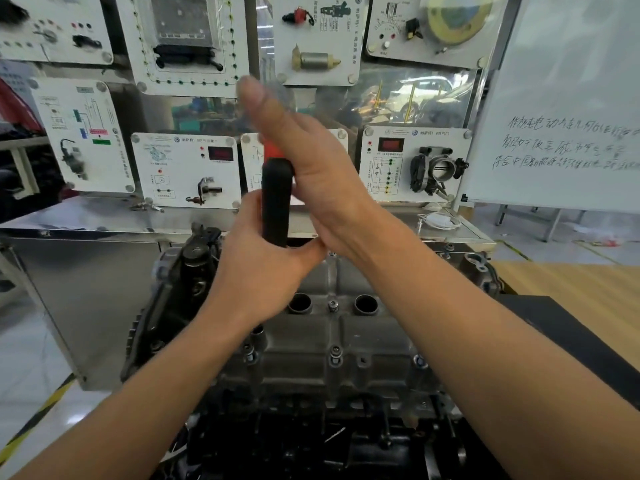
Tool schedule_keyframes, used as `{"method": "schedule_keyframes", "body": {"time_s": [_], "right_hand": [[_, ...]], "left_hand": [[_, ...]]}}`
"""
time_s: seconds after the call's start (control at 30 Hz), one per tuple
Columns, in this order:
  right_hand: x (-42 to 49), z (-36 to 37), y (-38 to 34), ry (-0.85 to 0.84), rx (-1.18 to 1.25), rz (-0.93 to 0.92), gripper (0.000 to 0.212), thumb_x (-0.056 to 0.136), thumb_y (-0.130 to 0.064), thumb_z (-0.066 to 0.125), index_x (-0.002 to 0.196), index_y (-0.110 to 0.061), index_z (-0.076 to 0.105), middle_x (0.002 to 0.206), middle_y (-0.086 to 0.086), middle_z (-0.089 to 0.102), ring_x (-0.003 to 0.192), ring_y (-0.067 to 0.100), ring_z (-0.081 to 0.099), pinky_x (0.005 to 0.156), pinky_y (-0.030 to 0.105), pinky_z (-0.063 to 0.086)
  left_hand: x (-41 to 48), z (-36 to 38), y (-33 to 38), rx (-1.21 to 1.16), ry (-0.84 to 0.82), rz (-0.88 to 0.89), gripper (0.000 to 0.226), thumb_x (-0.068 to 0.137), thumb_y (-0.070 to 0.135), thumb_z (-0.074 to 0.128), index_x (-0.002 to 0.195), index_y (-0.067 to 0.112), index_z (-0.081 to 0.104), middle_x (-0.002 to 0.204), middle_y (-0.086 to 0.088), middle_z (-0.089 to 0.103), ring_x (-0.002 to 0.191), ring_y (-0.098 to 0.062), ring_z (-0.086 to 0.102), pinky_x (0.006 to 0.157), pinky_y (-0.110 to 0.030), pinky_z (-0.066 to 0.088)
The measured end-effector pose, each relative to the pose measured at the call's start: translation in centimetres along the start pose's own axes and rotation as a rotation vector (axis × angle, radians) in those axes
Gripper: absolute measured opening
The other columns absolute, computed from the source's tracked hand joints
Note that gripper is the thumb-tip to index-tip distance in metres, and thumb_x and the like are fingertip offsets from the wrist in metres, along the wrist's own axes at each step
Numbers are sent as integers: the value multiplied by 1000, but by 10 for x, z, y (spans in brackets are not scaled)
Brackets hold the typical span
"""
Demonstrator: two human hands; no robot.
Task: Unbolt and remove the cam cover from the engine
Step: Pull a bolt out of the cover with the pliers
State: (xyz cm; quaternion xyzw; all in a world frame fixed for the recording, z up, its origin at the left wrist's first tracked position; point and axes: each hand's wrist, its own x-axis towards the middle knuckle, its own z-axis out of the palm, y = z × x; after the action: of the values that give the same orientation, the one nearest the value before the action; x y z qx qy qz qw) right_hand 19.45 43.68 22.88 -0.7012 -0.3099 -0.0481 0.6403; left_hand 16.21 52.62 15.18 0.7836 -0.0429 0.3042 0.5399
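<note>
The left hand [263,271] grips the black handle of the tool [277,202], held upright over the far side of the cam cover [339,341], which sits on the engine [173,299]; the right hand [304,161] lies flat, fingers straight, against the tool's red top; the tip is hidden, so the shaft should probably stay square to its bolt; more bolts [335,353] line the near edge; display boards [187,168] stand close behind, with freer room to the right.

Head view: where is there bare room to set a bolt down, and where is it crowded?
Bare: the steel bench top left of the left hand gripping the tool handle, before the display panels; the black surface right of the cam cover. Crowded: by the white cable, and on the cam cover below the right hand.
</note>
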Motion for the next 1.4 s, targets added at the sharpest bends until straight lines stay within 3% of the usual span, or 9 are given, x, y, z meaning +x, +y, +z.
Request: {"method": "schedule_keyframes", "body": {"time_s": [0.2, 0.37, 0.5, 0.6, 0.83, 1.0, 1.17, 1.3, 1.4], "right_hand": [[-21, 9, 6, -23, -4, 22, 89, 69, -52, 82, 142, -21, 42, 131, 1, 63, 119, 10, 60, 103, 34, 48], [2, -5, 5, -342, 200, 25, 39, 84, -8, 75, 122, -6, 64, 105, 10, 74, 101, 23, 70, 95, 37, 54], [20, -9, 11, -843, 319, 38, 69, 85, -3, 67, 143, 13, 33, 140, 47, 36, 128, 63, 40, 105, 58, 39], [31, -7, 13, -1056, 377, 54, 82, 76, -23, 81, 138, 9, 36, 131, 40, 51, 112, 50, 57, 91, 49, 45], [30, -6, 9, -544, 350, 103, 43, 84, -31, 71, 120, -11, 58, 109, 11, 71, 96, 22, 69, 92, 40, 51], [0, 1, 14, -275, 240, 8, 131, 45, -48, 93, 153, -15, 27, 147, 9, 49, 132, 25, 51, 114, 53, 36], [-6, 12, 12, -109, 139, 38, 73, 73, -24, 86, 138, -15, 52, 119, 3, 70, 109, 17, 66, 97, 41, 51], [4, -11, 14, -369, 374, 57, 48, 89, -6, 65, 135, -3, 53, 123, 29, 63, 100, 28, 63, 88, 38, 48], [19, -21, 19, -885, 452, -10, 77, 84, -8, 70, 147, 2, 27, 147, 40, 28, 116, 42, 49, 87, 37, 48]], "left_hand": [[9, 1, -1, 174, -28, 86, 88, 54, 57, 53, 120, -1, 49, 94, -8, 59, 84, -21, 62, 58, -14, 45], [-7, -35, -10, 94, 29, 40, 88, 48, 61, 88, 119, 28, 48, 97, 5, 66, 83, -7, 68, 68, -21, 56], [-8, -45, -18, -191, -115, -59, 77, 44, 30, 100, 113, 13, 69, 101, -5, 77, 93, -20, 74, 84, -36, 61], [2, -48, -19, -274, -397, -75, 62, 58, 24, 89, 116, 12, 70, 117, -10, 73, 113, -25, 68, 98, -42, 53], [5, -37, -16, -100, -300, -45, 55, 54, 44, 87, 93, 13, 64, 87, -8, 68, 78, -22, 66, 72, -35, 55], [-4, -17, -12, 292, 62, -5, 78, 52, 68, 80, 107, 25, 45, 87, 9, 60, 77, -6, 62, 64, -26, 48], [-1, -24, -10, 434, -24, 64, 92, 48, 75, 70, 117, 21, 42, 88, 11, 60, 76, -5, 61, 62, -28, 50], [3, -47, -2, 14, -195, -57, 72, 49, 56, 90, 106, 22, 64, 90, -6, 75, 82, -14, 74, 79, -45, 60], [10, -57, -2, -255, -315, -95, 83, 50, 37, 95, 115, -4, 63, 99, -12, 73, 102, -32, 70, 99, -56, 52]]}}
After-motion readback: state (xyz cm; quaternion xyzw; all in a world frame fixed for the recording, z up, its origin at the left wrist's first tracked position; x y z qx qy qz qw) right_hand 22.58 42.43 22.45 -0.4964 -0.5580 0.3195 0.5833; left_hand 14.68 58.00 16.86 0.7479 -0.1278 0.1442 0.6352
